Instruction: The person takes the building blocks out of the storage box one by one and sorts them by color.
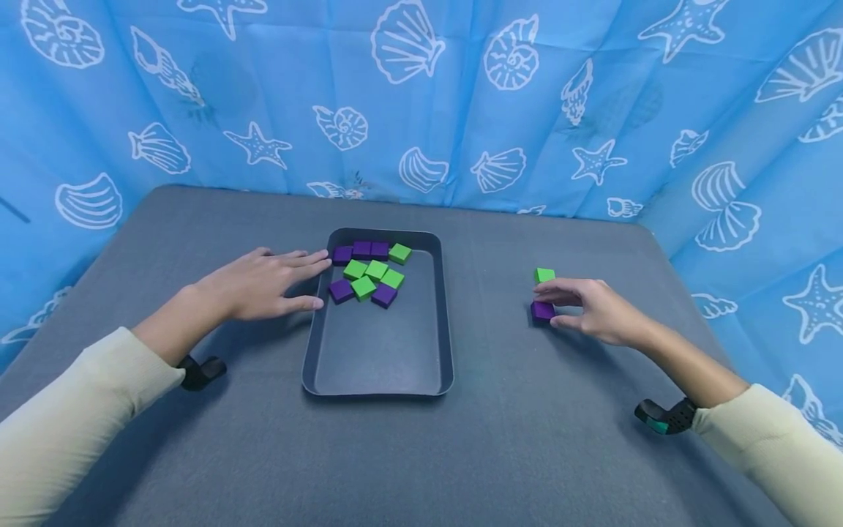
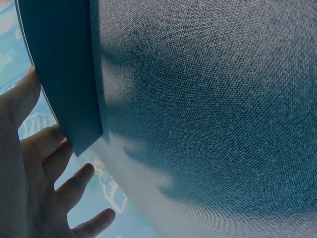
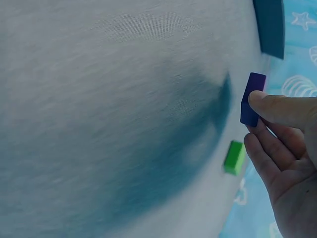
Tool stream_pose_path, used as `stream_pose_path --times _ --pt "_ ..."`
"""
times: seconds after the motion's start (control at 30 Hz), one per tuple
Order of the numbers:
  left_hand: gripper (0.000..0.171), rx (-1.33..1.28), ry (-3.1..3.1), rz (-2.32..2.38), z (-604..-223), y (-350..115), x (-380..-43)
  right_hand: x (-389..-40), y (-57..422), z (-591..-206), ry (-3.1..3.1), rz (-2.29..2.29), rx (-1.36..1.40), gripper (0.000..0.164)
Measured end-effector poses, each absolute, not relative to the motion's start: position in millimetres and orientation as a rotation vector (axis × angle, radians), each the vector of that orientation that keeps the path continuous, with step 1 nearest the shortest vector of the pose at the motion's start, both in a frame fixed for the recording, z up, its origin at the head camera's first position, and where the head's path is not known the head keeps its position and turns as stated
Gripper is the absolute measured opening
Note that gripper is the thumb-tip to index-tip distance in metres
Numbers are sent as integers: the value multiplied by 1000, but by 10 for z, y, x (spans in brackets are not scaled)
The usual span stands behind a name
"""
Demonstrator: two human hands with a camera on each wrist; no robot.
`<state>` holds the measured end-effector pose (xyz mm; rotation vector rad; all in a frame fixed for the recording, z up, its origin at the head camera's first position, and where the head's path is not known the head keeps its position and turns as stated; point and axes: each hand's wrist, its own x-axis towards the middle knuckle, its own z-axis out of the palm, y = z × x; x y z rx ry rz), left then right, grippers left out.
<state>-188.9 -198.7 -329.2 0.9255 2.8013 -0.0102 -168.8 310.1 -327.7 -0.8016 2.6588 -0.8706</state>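
Between the thumb and fingers of my right hand (image 1: 596,311) is a small purple block (image 1: 543,312). The right wrist view shows the thumb pressed on the face of this purple block (image 3: 252,87). Just beyond it a green block (image 1: 544,275) lies on the table, partly behind the fingers. My left hand (image 1: 266,285) stretches its fingers to the left rim of a dark grey tray (image 1: 445,329). Fingertips touch the wall of the tray (image 2: 64,64) in the left wrist view. Inside, toward the back left, lie several purple blocks (image 1: 342,290) and several green blocks (image 1: 362,287).
The table (image 1: 500,439) has a grey cloth cover. Behind it and along the sides hangs a blue curtain (image 1: 290,73) with white shell and starfish prints. A bare stretch of cloth separates the tray from the right hand.
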Motion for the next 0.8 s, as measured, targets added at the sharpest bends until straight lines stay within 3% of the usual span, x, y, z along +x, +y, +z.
stream_pose_path --times 0.8 --pt "76 923 2813 -21 -3316 -1984 -1901 -1615 3335 -3511 2756 -840 -824 52"
